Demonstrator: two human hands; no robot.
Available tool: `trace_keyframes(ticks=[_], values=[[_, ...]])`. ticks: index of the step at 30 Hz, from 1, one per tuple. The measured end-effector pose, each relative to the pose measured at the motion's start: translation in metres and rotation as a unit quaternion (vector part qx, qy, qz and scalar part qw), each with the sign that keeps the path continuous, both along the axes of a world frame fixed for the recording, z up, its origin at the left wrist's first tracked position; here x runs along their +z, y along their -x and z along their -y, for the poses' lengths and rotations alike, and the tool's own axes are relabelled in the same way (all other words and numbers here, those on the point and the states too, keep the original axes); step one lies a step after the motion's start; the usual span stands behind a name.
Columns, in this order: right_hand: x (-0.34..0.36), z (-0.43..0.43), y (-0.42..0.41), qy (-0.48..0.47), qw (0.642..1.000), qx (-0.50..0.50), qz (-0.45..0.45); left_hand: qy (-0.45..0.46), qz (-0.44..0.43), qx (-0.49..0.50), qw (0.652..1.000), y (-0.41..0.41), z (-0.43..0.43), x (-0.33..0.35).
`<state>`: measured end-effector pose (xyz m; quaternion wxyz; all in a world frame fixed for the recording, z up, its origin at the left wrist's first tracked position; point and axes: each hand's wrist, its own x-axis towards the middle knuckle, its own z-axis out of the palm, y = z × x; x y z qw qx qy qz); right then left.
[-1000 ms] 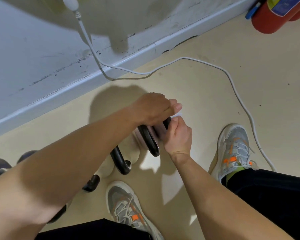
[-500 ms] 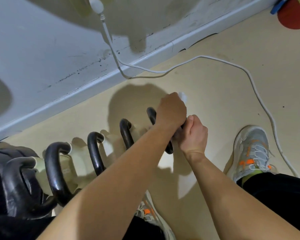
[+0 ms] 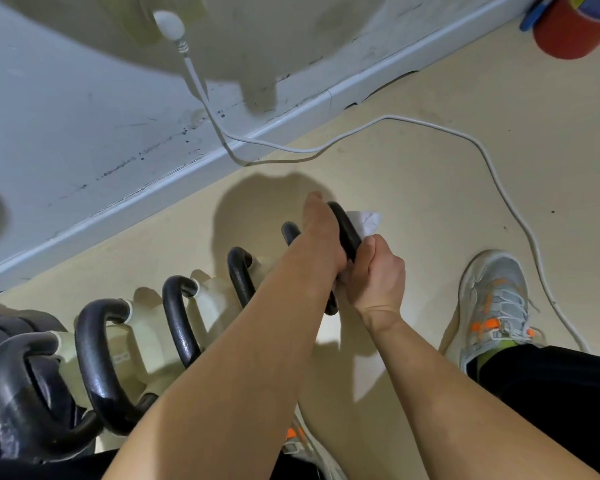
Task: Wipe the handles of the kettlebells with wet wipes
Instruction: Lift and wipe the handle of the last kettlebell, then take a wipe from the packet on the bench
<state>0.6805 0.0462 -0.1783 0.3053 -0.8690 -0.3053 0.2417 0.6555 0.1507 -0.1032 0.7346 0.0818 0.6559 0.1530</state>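
Two hands are working a wet wipe along the end kettlebell handle.

Seen from the head camera, a row of kettlebells [image 3: 145,344] with pale bodies and black handles is standing on the floor [image 3: 430,209], running from its lower left corner towards the middle, near the white skirting board [image 3: 174,181]. The left hand [image 3: 321,237] is curling its fingers over the kettlebell handle [image 3: 343,220] at the right end of the row and gripping it. The right hand [image 3: 378,271], closed into a fist with the thumb up, is pressing the wet wipe [image 3: 365,221] against that handle's right side; a white corner is sticking out above the fist. A white cable [image 3: 430,126] is trailing across the floor past a grey and orange shoe [image 3: 496,306].
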Motion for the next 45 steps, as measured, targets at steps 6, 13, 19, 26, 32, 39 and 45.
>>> trace_keyframes(ticks=[6, 13, 19, 26, 32, 39, 45], values=[[-0.002, 0.001, 0.0, -0.04, 0.999, -0.012, 0.002, 0.001, 0.038, 0.029, 0.999, 0.023, 0.014, 0.003], [-0.006, 0.001, -0.001, -0.019, 1.0, -0.008, -0.016, -0.28, -0.099, -0.247, 0.922, 0.0, 0.013, 0.002], [0.002, 0.0, 0.002, -0.029, 0.999, -0.013, -0.011, -0.251, -0.141, -0.405, 0.868, 0.007, -0.023, -0.005], [-0.008, -0.001, -0.005, 0.042, 0.999, 0.018, 0.002, -0.421, -0.265, -0.418, 0.76, 0.021, 0.005, 0.008], [0.035, 0.003, -0.012, 0.083, 0.995, 0.046, -0.044, -0.366, -0.19, -0.272, 0.869, 0.062, 0.016, 0.05], [0.145, 0.023, 0.008, 0.025, 0.985, 0.1, -0.138, -0.39, -0.085, -0.174, 0.9, 0.114, 0.056, 0.113], [0.228, 0.045, 0.059, -0.052, 0.902, 0.052, -0.425, -0.427, -0.071, -0.166, 0.886, 0.154, 0.109, 0.187]])
